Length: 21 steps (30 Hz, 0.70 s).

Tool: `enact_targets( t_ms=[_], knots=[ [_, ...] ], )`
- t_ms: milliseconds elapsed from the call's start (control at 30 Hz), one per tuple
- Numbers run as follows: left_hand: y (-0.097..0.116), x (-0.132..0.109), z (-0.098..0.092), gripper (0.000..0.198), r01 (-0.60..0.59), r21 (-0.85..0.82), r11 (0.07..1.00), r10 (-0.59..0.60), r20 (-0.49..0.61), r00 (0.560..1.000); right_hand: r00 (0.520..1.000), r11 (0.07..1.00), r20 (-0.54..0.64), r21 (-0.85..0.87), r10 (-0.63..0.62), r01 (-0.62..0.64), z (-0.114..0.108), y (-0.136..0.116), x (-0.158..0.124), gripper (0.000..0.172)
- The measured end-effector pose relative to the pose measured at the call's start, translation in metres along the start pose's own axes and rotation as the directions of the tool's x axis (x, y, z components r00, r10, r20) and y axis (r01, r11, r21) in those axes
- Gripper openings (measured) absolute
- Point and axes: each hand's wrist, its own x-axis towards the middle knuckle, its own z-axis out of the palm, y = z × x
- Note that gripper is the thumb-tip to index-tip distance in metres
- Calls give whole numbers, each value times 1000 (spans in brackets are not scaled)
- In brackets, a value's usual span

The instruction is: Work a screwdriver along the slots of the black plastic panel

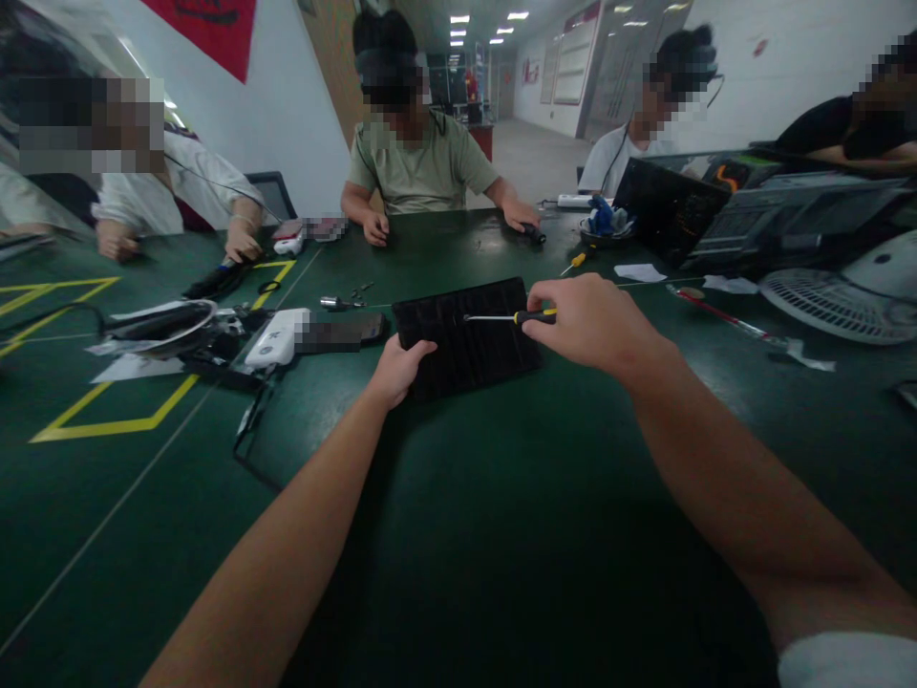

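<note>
A flat black rectangular panel [494, 349] is tilted up over the green table in front of me. My left hand [402, 371] grips its left edge, thumb on the face and fingers hidden behind. In my right hand [591, 320] is a screwdriver [494, 318] with a black and yellow handle, pinched between thumb and fingers. Its metal shaft points left across the panel, and the tip is at a small spot near the upper middle. Whether the tip touches a screw there is too small to tell.
Left of the panel lie a phone [344, 332], a white device [281, 336] and tangled cables [161, 330]. Several small metal parts [340, 303] lie behind them. To the right are a yellow screwdriver [579, 259], paper scraps [640, 273] and a white fan [842, 291]. Co-workers sit across the green table [458, 497].
</note>
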Motion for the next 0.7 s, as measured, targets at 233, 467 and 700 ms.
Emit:
enact_targets(
  t_ms=[233,467,700],
  knots=[
    [0,0,0,41,-9,0,1000,9,3,1000,1000,1000,-26,6,-15,15,2,1,2,16],
    [1,0,-1,44,-2,-5,1000,2,27,1000,998,1000,-63,7,-24,25,2,6,3,15],
    [0,0,-1,43,6,-5,1000,-6,20,1000,997,1000,-73,7,-15,15,-2,6,2,16]
  ],
)
